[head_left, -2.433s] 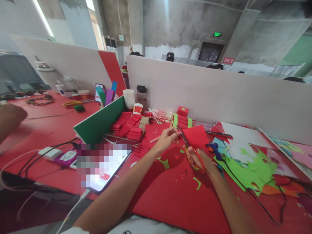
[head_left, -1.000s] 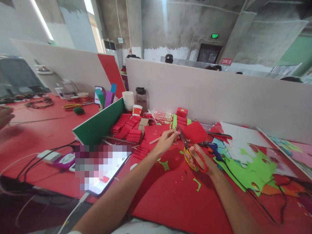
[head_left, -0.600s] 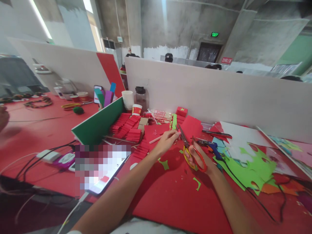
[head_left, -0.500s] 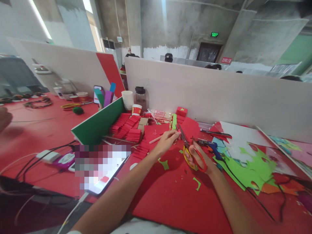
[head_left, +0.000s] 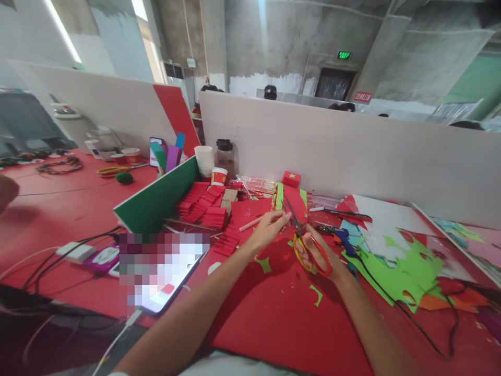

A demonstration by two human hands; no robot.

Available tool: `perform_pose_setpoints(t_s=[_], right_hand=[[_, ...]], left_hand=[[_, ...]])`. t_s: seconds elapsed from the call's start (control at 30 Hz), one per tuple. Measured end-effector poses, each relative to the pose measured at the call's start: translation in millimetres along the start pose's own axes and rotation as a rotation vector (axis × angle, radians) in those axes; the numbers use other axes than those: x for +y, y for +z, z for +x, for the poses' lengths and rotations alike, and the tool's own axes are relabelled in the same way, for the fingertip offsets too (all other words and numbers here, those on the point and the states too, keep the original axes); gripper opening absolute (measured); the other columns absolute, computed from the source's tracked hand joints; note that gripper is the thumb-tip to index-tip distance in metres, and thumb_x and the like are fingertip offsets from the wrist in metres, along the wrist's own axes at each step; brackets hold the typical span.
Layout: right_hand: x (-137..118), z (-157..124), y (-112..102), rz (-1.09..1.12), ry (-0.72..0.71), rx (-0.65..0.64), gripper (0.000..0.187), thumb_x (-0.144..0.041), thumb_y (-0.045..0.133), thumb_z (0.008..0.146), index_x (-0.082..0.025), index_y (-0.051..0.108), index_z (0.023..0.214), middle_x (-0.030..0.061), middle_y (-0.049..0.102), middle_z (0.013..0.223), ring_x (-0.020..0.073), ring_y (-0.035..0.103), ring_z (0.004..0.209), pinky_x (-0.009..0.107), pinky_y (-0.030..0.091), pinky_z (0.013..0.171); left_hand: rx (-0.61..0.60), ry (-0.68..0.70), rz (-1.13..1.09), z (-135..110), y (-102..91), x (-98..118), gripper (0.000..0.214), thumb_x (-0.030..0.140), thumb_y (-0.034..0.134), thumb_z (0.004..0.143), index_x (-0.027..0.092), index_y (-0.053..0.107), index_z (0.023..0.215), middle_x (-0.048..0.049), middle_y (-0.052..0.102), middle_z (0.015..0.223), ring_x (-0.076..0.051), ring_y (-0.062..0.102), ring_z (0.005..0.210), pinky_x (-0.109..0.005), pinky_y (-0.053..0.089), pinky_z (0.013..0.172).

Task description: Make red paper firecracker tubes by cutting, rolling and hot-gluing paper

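My right hand (head_left: 309, 248) grips a pair of scissors (head_left: 298, 228) by red and yellow handles. The blades point away from me and stand slightly apart. Close to the blades, my left hand (head_left: 272, 224) is closed in a pinch. A small pinkish-red bit shows at its fingertips, too small to name. Just beyond the blades lie red pieces with green trim (head_left: 279, 196). Beside my left wrist is a pale pink stick (head_left: 250, 224). Green paper scraps (head_left: 263, 264) lie on the red tabletop (head_left: 274, 318) below my hands.
A blue glue gun (head_left: 344, 240) with a black cord and cut green sheets (head_left: 403, 266) lie to the right. Folded red strips (head_left: 199, 198) sit by a green divider (head_left: 156, 196) at left. A lit tablet (head_left: 172, 277) is near my left forearm. Another person's hand (head_left: 8, 190) shows far left.
The larger red paper piece beyond the scissors has gone from view, uncovering a green-trimmed strip and a white pen-like end. My hands have barely moved.
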State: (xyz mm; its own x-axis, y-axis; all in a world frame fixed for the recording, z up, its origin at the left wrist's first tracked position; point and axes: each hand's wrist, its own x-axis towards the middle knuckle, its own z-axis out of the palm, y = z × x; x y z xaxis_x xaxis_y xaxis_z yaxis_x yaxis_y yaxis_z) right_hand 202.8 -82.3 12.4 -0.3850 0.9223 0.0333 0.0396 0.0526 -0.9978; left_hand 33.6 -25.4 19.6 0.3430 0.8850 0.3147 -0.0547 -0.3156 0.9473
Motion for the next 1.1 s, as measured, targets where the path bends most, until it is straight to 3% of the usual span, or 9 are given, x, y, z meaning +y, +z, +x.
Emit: perform_pose_setpoints(t_s=[0.4,0.73,1.1], right_hand=[[7.9,2.4,-2.0,0.081,-0.001,0.057,0.051,-0.070,0.058,0.078,-0.024,0.038,0.089,-0.0072,0.043,0.063,0.0045,0.032,0.040,0.016,0.030,0.034],[3.4,1.4,0.0,0.044,-0.016,0.051,0.053,-0.068,0.056,0.082,-0.023,0.044,0.108,-0.0074,0.039,0.062,0.0051,0.030,0.040,0.015,0.029,0.032],[6.9,2.2,-4.3,0.044,0.002,0.089,0.047,-0.066,0.057,0.083,-0.025,0.040,0.099,-0.0082,0.041,0.062,0.0046,0.031,0.040,0.015,0.030,0.033]], left_hand=[[-0.010,-0.002,0.002,-0.1,-0.6,-2.2,0.038,0.046,0.050,0.090,0.015,0.057,0.068,0.0002,0.055,0.064,-0.013,0.050,0.063,-0.025,0.039,0.064],[-0.019,0.000,0.017,-1.0,-1.6,-2.2,0.041,0.048,0.048,0.091,0.016,0.056,0.068,0.0010,0.053,0.063,-0.012,0.049,0.063,-0.025,0.038,0.064],[0.062,0.011,-0.024,-1.1,-1.1,2.4,0.028,0.038,0.054,0.087,0.016,0.055,0.069,0.0025,0.052,0.060,-0.011,0.049,0.059,-0.024,0.038,0.061]])
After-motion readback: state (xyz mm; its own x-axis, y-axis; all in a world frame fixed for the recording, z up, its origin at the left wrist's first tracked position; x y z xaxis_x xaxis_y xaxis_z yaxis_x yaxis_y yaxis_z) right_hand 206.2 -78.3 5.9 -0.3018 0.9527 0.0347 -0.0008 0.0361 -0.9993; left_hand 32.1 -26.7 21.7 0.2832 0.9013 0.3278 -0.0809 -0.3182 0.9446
